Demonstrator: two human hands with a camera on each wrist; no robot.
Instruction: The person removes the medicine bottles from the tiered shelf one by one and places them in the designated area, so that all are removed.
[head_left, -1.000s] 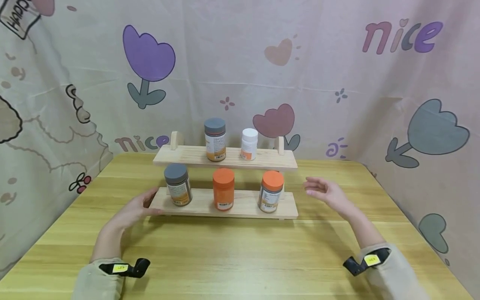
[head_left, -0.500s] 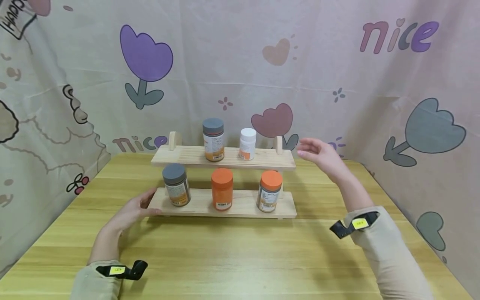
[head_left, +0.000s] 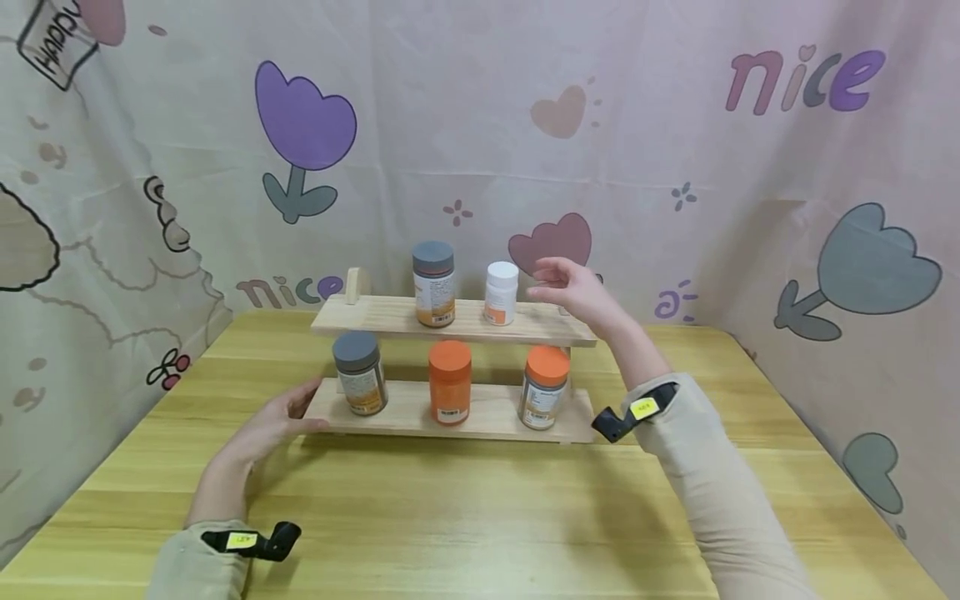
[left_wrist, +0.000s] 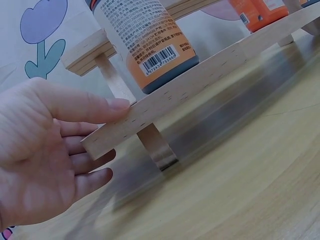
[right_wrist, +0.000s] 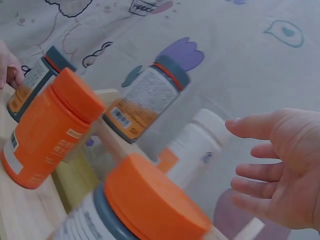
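A two-tier wooden shelf (head_left: 405,408) stands on the table. My left hand (head_left: 273,429) holds the left end of its lower board, thumb on the front edge and fingers behind the end, as the left wrist view shows. My right hand (head_left: 573,292) is raised over the right end of the upper board, fingers apart and holding nothing. Just left of its fingertips stands a small white bottle (head_left: 501,293) with a white cap. In the right wrist view the thumb overlaps the edge of the white bottle (right_wrist: 192,147). A grey-capped bottle (head_left: 433,283) stands further left on that board.
On the lower board stand a grey-capped bottle (head_left: 360,373), an all-orange bottle (head_left: 450,382) and an orange-capped bottle (head_left: 543,387), the last below my right forearm. A printed cloth (head_left: 450,125) hangs behind the wooden table (head_left: 450,517).
My right hand has risen from beside the lower board, then moved left to the white bottle. The left hand has kept its place on the shelf.
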